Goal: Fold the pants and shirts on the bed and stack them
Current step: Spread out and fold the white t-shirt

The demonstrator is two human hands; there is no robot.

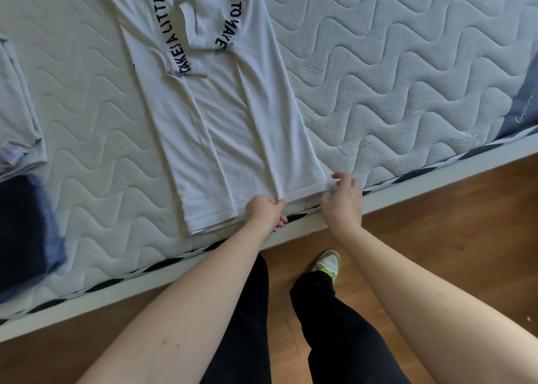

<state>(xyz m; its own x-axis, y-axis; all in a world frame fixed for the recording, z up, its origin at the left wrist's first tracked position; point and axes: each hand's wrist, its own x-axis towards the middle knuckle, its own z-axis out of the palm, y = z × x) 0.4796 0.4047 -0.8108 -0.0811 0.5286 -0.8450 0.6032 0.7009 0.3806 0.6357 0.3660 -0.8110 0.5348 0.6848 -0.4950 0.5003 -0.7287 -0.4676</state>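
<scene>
At the far left of the bed we see a pale grey garment (17, 112) lying folded on the quilted mattress (393, 72), and just below it, nearer the edge, a dark navy folded garment (26, 235), somewhat blurred. Well apart from both, toward the middle, we find the white shirt (221, 133) laid flat with its long sides folded inward into a narrow strip, black lettering running along its folded-in sleeves near the top. Its hem reaches almost to the near edge of the mattress, by the black-and-white striped piping.

Our left hand (266, 211) grips that hem near its middle, thumb on top of the cloth and fingers curled beneath the edge. Just beside it, our right hand (343, 200) pinches the hem's right corner, a small bunch of white fabric gathered between thumb and fingers. Both forearms stretch in from the bottom of the view.

Below the white bed frame (436, 177) we see the wooden floor (451, 238), our legs in black trousers (334, 340), and one pale sneaker (327, 264) with yellow-green laces. Further right, at the mattress's far corner, a grey-blue fabric panel (524, 107) shows at the picture's edge.
</scene>
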